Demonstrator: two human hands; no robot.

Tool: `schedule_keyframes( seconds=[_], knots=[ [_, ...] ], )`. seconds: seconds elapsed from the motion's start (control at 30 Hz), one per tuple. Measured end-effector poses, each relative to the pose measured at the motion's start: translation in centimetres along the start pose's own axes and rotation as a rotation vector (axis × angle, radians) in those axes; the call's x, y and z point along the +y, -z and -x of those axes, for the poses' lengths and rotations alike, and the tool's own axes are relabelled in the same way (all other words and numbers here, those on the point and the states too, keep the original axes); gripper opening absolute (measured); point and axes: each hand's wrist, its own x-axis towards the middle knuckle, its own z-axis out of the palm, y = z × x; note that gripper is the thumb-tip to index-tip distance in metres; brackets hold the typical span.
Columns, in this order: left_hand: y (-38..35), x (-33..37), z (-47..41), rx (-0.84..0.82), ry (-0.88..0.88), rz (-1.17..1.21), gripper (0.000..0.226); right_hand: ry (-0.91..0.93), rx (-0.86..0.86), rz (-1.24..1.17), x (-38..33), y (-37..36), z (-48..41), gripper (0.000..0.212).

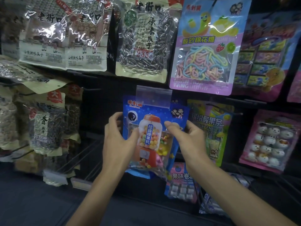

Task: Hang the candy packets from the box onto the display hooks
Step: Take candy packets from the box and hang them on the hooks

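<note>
A blue candy packet (153,128) printed with a red gumball machine hangs in the middle of the dark display wall, its top behind a clear price tag holder (154,97) at the end of a hook. My left hand (119,141) grips the packet's left edge, thumb across the front. My right hand (187,137) pinches its right side, thumb on the front and fingers behind. The hook's rod is hidden by the packet. The box is out of view.
Sunflower seed bags (141,39) hang above and to the left. A purple packet of rainbow candy strings (205,51) hangs upper right. A green sour-strip packet (215,128), a pink marshmallow packet (268,141) and a blue roll-candy packet (180,183) hang close on the right.
</note>
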Motion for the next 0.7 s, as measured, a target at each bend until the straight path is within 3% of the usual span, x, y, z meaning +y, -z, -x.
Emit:
schedule_keyframes(
  seconds=[0.13, 0.27, 0.37, 0.5, 0.7],
  knots=[
    [-0.8, -1.5, 0.7, -0.022, 0.043, 0.09, 0.067, 0.11, 0.035, 0.133, 1.6, -0.1, 1.2, 0.044],
    [-2.1, -2.3, 1.1, -0.042, 0.102, 0.175, 0.074, 0.186, 0.09, 0.246, 2.6, 0.0, 2.2, 0.06],
    [-2.7, -3.0, 1.0, -0.065, 0.103, 0.162, 0.09, 0.193, 0.08, 0.282, 2.7, 0.0, 2.2, 0.06],
    [-3.0, -3.6, -0.2, -0.126, 0.115, 0.093, 0.109, 0.148, 0.097, 0.364, 3.7, -0.3, 1.2, 0.075],
    [-4.2, -4.8, -1.5, -0.144, 0.097, -0.013, 0.122, 0.054, 0.095, 0.384, 4.8, -1.3, -1.3, 0.084]
  ],
)
